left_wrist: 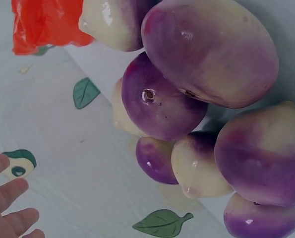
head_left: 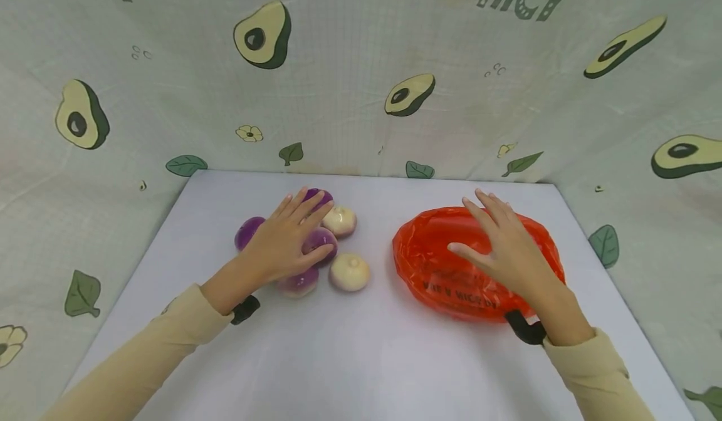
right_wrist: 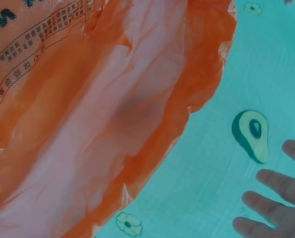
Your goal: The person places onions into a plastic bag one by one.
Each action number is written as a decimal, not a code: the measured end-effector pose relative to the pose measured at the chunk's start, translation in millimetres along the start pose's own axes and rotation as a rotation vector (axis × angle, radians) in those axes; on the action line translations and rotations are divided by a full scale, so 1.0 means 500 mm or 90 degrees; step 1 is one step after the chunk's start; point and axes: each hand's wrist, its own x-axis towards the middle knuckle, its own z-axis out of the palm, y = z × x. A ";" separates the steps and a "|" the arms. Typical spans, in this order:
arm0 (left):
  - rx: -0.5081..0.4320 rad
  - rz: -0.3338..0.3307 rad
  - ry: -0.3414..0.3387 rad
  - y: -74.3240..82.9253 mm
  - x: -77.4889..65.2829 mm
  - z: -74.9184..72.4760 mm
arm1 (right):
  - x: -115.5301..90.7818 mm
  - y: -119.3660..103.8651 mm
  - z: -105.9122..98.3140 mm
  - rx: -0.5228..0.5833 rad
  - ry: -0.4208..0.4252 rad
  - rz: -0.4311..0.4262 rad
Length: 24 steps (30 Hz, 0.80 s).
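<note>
Several purple-and-cream turnips (head_left: 350,272) lie grouped on the left half of the table. Above them my left hand (head_left: 282,239) hovers with fingers spread, hiding part of the group and holding nothing. Up close in the left wrist view, the turnips (left_wrist: 211,49) look smooth and shiny, and the left fingertips (left_wrist: 13,193) show at the lower left. A red plastic bag (head_left: 451,296) lies on the right with its mouth spread wide and printing on its side. My right hand (head_left: 507,252), fingers straight and apart, is over the bag's right part, gripping nothing.
The white tabletop (head_left: 361,358) runs beneath everything. Behind it and at both sides hangs a pale cloth (head_left: 350,45) printed with avocados and leaves. A gap of bare table separates the turnips from the bag.
</note>
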 end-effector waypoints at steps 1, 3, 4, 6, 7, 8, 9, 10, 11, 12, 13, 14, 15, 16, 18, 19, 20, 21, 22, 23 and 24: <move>-0.002 -0.001 0.001 -0.001 -0.001 0.000 | -0.003 0.002 0.000 0.004 0.003 0.003; -0.007 -0.006 0.000 -0.002 -0.005 0.000 | -0.008 0.008 0.001 0.017 0.011 0.009; -0.009 -0.008 0.000 -0.003 -0.007 0.000 | -0.011 0.010 0.001 0.023 0.014 0.015; -0.010 -0.011 0.000 -0.003 -0.010 0.001 | -0.017 0.015 0.001 0.034 0.018 0.026; -0.009 -0.012 0.000 -0.003 -0.011 0.001 | -0.020 0.018 0.002 0.040 0.018 0.033; -0.007 -0.012 0.001 -0.003 -0.013 0.001 | -0.023 0.021 0.002 0.047 0.019 0.039; -0.003 -0.010 0.003 -0.004 -0.015 0.001 | -0.026 0.023 0.002 0.052 0.018 0.047; -0.001 -0.008 0.005 -0.004 -0.017 0.002 | -0.030 0.026 0.002 0.059 0.017 0.057; 0.001 -0.007 0.007 -0.005 -0.019 0.002 | -0.034 0.029 0.002 0.064 0.017 0.066; 0.002 -0.006 0.008 -0.005 -0.022 0.003 | -0.037 0.032 0.002 0.071 0.018 0.074; 0.003 -0.005 0.011 -0.005 -0.024 0.005 | -0.041 0.035 0.003 0.078 0.020 0.082; 0.001 -0.005 0.015 -0.006 -0.027 0.006 | -0.044 0.039 0.004 0.085 0.025 0.087; -0.001 -0.004 0.018 -0.006 -0.030 0.008 | -0.047 0.043 0.005 0.089 0.030 0.091; -0.003 -0.004 0.019 -0.007 -0.033 0.011 | -0.049 0.048 0.006 0.093 0.036 0.094; -0.007 -0.003 0.025 -0.007 -0.038 0.017 | -0.054 0.056 0.010 0.097 0.043 0.098; -0.009 -0.002 0.029 -0.007 -0.041 0.021 | -0.056 0.060 0.012 0.100 0.047 0.101; -0.013 -0.003 0.031 -0.007 -0.043 0.024 | -0.058 0.063 0.013 0.102 0.049 0.104; -0.016 -0.004 0.033 -0.007 -0.046 0.027 | -0.061 0.067 0.015 0.103 0.048 0.110; -0.020 -0.007 0.035 -0.006 -0.048 0.030 | -0.063 0.070 0.016 0.106 0.046 0.116; -0.024 -0.010 0.036 -0.005 -0.049 0.033 | -0.066 0.073 0.016 0.108 0.043 0.126; -0.030 -0.015 0.036 -0.003 -0.051 0.035 | -0.068 0.077 0.017 0.112 0.042 0.134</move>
